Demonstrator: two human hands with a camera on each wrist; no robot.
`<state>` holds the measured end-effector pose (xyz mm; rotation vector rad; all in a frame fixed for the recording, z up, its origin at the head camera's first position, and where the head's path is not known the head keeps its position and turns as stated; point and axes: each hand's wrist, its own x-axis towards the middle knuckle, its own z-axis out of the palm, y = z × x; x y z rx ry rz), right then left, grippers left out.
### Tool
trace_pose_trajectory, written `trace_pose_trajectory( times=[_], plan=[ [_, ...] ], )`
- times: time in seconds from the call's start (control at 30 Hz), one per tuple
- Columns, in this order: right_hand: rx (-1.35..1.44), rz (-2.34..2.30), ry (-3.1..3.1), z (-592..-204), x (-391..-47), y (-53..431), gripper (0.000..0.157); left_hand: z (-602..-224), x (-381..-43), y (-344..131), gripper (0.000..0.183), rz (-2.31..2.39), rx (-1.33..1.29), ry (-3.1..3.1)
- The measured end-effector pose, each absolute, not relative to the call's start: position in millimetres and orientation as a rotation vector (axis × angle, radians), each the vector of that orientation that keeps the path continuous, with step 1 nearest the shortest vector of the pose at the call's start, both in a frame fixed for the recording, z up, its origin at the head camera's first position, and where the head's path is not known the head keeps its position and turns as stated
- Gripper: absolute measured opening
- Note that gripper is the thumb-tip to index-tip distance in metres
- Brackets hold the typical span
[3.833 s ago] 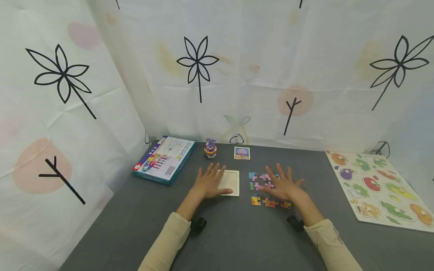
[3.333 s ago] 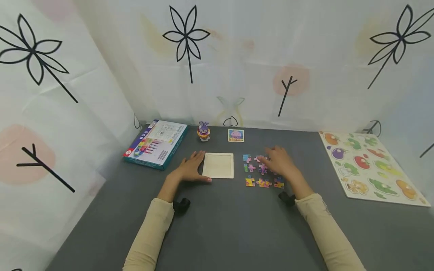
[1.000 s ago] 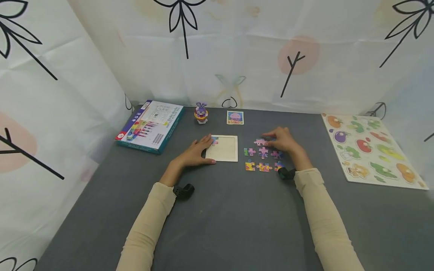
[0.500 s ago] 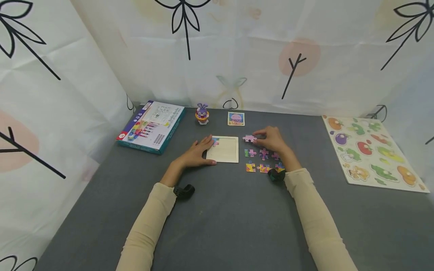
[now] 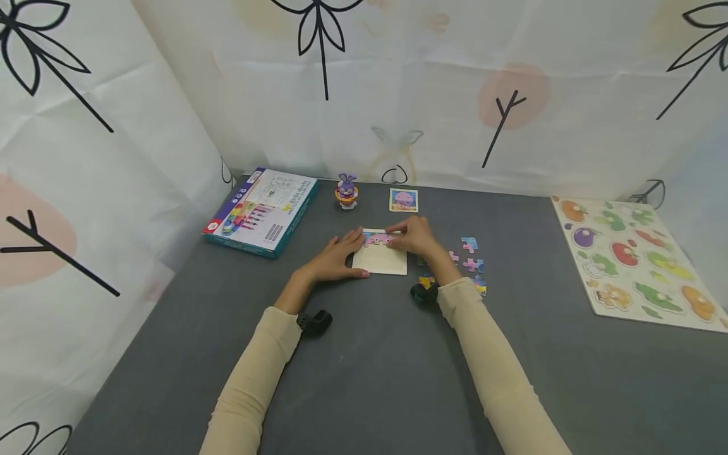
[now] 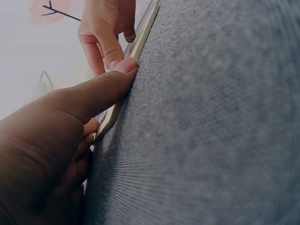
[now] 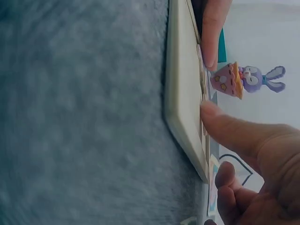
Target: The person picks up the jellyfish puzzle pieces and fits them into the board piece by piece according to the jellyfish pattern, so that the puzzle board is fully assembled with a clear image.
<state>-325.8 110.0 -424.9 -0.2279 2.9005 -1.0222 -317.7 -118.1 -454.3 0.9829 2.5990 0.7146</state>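
A shallow pale wooden puzzle tray point(image 5: 380, 261) lies on the dark cloth. My left hand point(image 5: 332, 259) grips it at the left side, thumb on the near edge and fingers toward the far corner. In the left wrist view that thumb point(image 6: 105, 89) presses the tray's edge. My right hand point(image 5: 419, 240) reaches over the far right part of the tray and pinches a pink jigsaw piece point(image 5: 380, 239), partly hidden by the fingers. A corner piece sits left of it. In the right wrist view, the right thumb point(image 7: 229, 129) is low over the tray surface point(image 7: 185, 79).
Several loose jigsaw pieces point(image 5: 471, 265) lie right of the tray, some hidden under the right forearm. Behind are a picture card point(image 5: 403, 200) and a purple rabbit figure point(image 5: 345, 193). A flat box point(image 5: 261, 213) stands at left, a vegetable peg board point(image 5: 639, 262) at right.
The right hand has picked up the pink jigsaw piece from the loose ones and carried it left into the tray. The left hand stays at the tray's left side.
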Motion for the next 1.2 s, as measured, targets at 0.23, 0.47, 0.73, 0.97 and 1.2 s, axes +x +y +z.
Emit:
trace_pose_trajectory(
  times=[0.23,0.47,0.73,0.97,1.2],
  plan=[
    [-0.457,-1.003,2.897,-427.9,-332.9,108.9,0.025,-455.4,-318.0,-116.3,0.089,0.712,1.001,2.601],
    [-0.343,-0.928,2.850,-427.6,-334.8,108.1,0.021,-455.9,-318.3,-113.4,0.087,0.725,1.018,2.589],
    [-0.509,-1.045,2.817,-423.7,-330.3,120.3,0.028,-455.8,-318.8,-118.7,0.087,0.731,0.992,2.580],
    [-0.467,-1.193,2.790,-408.4,-309.6,210.7,0.041,-457.6,-318.1,-120.5,0.088,0.727,1.022,2.598],
    [-0.414,-1.009,2.874,-417.0,-290.2,277.9,0.040,-455.2,-316.0,-117.9,0.087,0.706,1.016,2.604]
  ],
)
